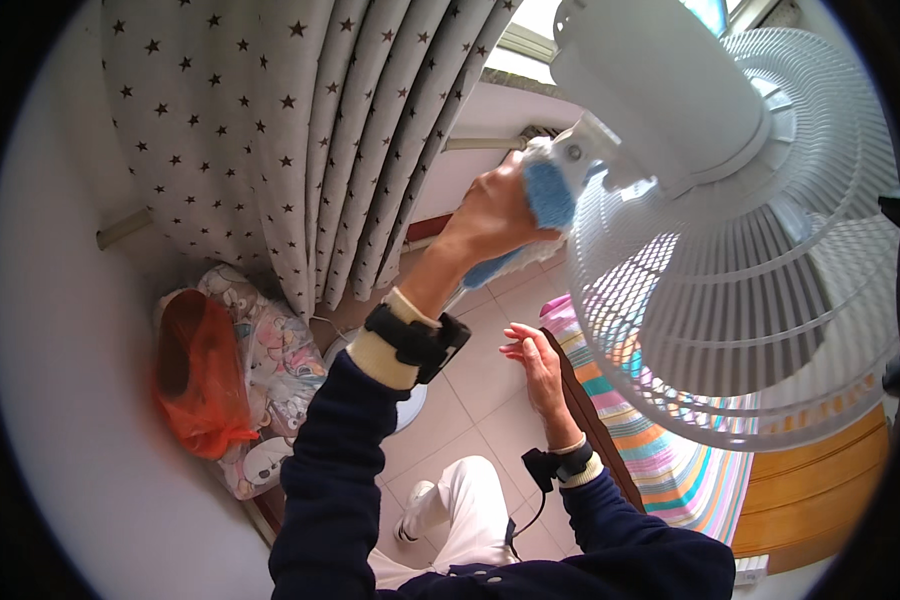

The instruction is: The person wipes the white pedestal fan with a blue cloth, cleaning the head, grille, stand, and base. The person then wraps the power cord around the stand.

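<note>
The left hand point(495, 208) curls closed around a blue cloth point(549, 197), which bulges out between it and the white fan point(660, 95); the right hand point(540, 372) holds nothing, fingers loosely extended.

The blue cloth point(550, 195) apparently hides part of the left hand point(492, 212).

Fan cage point(740, 270) blocks right; free room between forearms point(342, 425).
</note>
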Demonstrator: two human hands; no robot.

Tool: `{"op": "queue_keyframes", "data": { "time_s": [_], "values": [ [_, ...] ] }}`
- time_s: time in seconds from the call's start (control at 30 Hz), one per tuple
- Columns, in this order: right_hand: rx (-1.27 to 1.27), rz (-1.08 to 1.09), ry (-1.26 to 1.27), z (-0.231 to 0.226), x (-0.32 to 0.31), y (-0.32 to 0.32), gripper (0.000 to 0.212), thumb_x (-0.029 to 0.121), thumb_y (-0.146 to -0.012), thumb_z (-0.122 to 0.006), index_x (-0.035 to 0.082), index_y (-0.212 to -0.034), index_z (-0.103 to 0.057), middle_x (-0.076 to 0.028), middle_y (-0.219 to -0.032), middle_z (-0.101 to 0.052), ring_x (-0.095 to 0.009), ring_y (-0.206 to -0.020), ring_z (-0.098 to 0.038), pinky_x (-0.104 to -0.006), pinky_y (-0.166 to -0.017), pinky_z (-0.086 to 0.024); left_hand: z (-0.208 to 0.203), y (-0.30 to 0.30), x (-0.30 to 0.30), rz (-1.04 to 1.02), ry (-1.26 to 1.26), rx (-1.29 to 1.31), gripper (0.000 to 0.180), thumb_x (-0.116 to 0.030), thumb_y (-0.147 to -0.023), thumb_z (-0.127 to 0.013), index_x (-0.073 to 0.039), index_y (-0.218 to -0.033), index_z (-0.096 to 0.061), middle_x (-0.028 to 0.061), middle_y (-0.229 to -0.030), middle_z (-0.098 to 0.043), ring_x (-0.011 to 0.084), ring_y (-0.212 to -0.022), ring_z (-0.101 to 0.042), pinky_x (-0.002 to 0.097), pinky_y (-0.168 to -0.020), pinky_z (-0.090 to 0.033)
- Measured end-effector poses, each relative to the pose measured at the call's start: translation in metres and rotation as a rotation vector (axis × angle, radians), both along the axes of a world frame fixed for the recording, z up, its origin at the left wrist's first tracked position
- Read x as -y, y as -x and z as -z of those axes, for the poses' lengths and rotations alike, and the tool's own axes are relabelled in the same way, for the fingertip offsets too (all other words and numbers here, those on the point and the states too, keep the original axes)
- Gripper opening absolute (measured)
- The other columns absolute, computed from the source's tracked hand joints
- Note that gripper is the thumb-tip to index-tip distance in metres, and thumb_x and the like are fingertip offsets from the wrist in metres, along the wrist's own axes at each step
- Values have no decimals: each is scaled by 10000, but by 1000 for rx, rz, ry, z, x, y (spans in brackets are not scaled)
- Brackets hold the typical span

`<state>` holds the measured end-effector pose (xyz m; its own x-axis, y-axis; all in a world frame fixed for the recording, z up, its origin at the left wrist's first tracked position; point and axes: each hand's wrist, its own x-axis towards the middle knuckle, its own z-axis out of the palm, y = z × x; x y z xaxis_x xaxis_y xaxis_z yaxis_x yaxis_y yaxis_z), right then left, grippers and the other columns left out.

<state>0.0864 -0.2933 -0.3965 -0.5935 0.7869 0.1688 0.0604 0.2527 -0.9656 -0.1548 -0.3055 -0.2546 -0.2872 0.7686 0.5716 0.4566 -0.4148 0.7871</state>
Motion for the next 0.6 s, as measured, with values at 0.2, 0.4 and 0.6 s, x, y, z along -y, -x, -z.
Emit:
{"op": "queue_keyframes", "data": {
  "time_s": [0.2, 0.4, 0.6],
  "values": [
    [-98, -32, -51, 19, -19, 32, 366, 275, -1007, -424, -3, -1210, -547, -104, -1051, -637, -154, -923, -609, -288, -849, -474, 97, 11, 6, 131, 14, 128, 700, -296, -592, -852, 8, -1138, -536, 208, -1023, -633, 345, -935, -638, 395, -847, -500],
    [-264, 21, -270, 26, -41, 48, 364, 258, -1014, -400, -23, -1198, -540, -113, -1064, -628, -161, -945, -584, -295, -874, -453, 98, -31, -4, -222, -386, 91, 620, -188, -664, -778, -9, -1162, -455, 203, -978, -567, 406, -903, -577, 432, -763, -477],
    [-472, 4, -381, 69, -52, 60, 349, 247, -1014, -400, -19, -1177, -559, -109, -1060, -624, -152, -929, -571, -290, -869, -444, 117, -34, -30, -328, -491, 4, 566, -171, -657, -765, -25, -1119, -472, 177, -867, -592, 402, -737, -598, 440, -668, -494]
  ]
}}
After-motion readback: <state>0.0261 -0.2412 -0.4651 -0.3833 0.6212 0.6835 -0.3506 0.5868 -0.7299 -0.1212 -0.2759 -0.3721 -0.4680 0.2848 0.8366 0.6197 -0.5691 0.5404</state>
